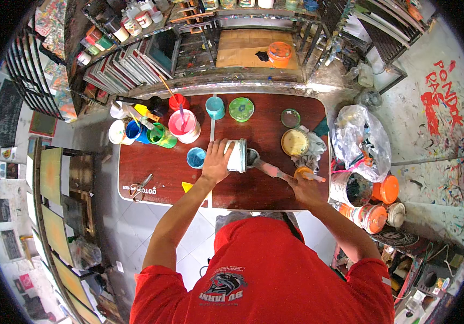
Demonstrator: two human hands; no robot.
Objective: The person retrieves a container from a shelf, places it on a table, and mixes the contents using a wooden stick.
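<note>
My left hand [218, 160] is wrapped round a white tub [236, 154], which lies tipped with its mouth toward the right. My right hand [303, 189] grips a spatula [269, 168] with a broad, paint-stained blade. Its far end reaches to the tub's mouth, by a dark grey patch; whether it touches the inside I cannot tell. Just left of the tub sits a blue paint cup [196, 157]. Close to my right hand is a small orange item [303, 172] with a stick-like part, its kind unclear. A round tub of cream-coloured content [295, 142] stands beyond it.
The brown tabletop [253, 191] carries a pink paint bucket [184, 126], a teal cup [215, 107], a green lid [241, 109] and scissors [141, 186]. Right of the table are a plastic bag [360, 143] and several paint buckets [385, 189]. Shelving [199, 83] runs behind the table.
</note>
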